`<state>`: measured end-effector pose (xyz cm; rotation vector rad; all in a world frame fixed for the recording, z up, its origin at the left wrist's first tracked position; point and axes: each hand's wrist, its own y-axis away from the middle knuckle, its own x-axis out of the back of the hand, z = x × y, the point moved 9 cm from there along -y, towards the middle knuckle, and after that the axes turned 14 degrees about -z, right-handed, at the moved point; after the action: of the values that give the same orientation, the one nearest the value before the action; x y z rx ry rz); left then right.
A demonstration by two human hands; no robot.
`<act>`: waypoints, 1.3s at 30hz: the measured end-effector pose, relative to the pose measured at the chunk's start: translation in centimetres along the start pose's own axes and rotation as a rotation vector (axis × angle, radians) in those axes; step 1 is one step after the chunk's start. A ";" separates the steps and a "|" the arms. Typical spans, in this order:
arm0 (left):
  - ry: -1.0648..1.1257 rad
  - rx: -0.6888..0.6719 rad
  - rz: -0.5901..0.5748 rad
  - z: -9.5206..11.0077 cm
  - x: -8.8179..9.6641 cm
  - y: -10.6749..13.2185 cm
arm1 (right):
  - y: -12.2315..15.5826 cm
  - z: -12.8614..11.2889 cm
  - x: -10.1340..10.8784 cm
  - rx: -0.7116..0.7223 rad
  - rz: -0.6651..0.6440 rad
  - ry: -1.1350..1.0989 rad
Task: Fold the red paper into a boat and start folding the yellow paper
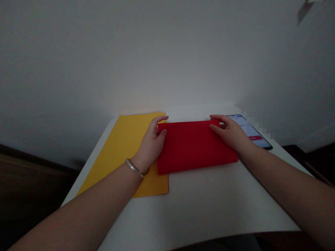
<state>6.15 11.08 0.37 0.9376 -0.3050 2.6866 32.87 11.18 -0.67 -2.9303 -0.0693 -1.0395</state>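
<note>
Forearms (86, 209) outstretched, left hand (153, 143) and right hand (231, 133) apart, fingers (159, 119) bent.

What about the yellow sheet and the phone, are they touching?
Apart. The head view shows white tabletop between the yellow sheet and the phone, just beyond the red piece.

Indoor room, white table (199, 202), pale wall (167, 59)

Sheet (125, 137) left, second sheet (195, 148) middle, phone (251, 131) right
</note>
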 end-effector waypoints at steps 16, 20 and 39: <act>0.372 0.006 -0.039 -0.3 -0.3 0.0 | -0.5 0.8 -1.1 0.041 -0.076 -0.393; 0.432 0.073 -0.091 -0.8 -1.0 -0.1 | -0.5 0.8 -0.8 0.018 -0.051 -0.291; -0.334 0.015 -0.030 -0.3 1.5 -0.3 | 0.1 -0.9 1.1 0.087 0.071 0.330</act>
<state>4.99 11.69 1.12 1.3851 -0.3353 2.5010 33.17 11.05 0.73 -2.6244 -0.0011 -1.4497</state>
